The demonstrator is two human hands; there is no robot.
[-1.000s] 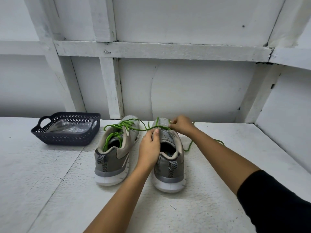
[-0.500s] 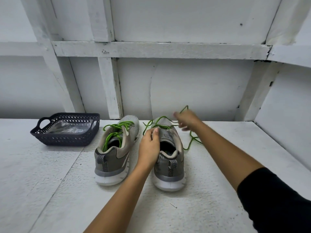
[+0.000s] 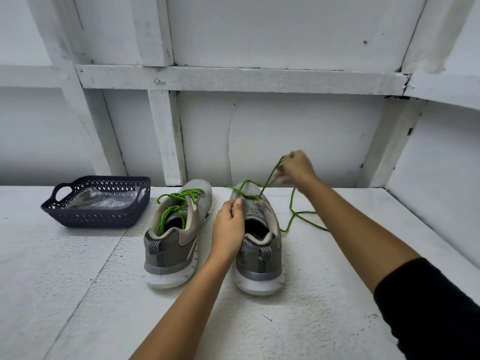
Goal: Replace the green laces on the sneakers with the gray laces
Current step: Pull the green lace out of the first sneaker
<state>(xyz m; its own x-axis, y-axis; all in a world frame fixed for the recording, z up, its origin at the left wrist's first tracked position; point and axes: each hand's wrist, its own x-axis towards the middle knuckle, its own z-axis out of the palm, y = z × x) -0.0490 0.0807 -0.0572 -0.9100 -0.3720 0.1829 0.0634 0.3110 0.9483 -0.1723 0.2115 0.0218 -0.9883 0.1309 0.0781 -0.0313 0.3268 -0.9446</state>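
Note:
Two grey sneakers stand side by side, heels toward me. The left sneaker (image 3: 173,242) has its green lace (image 3: 173,207) threaded, loose at the top. My left hand (image 3: 228,227) grips the left side of the right sneaker (image 3: 262,253) at its collar. My right hand (image 3: 296,168), raised above and beyond the toe, pinches the right sneaker's green lace (image 3: 270,178) and holds it taut up from the eyelets. The lace's free length (image 3: 298,216) trails on the white surface to the right. Grey laces are not clearly visible.
A dark openwork plastic basket (image 3: 85,219) with handles sits at the left, holding a clear plastic bag (image 3: 101,200). A white panelled wall with beams (image 3: 233,79) rises directly behind the sneakers. The white textured tabletop (image 3: 78,294) extends toward me.
My right hand has risen up and to the right, pulling the green lace out of the right sneaker's upper eyelets. My left hand has kept its grip on that sneaker.

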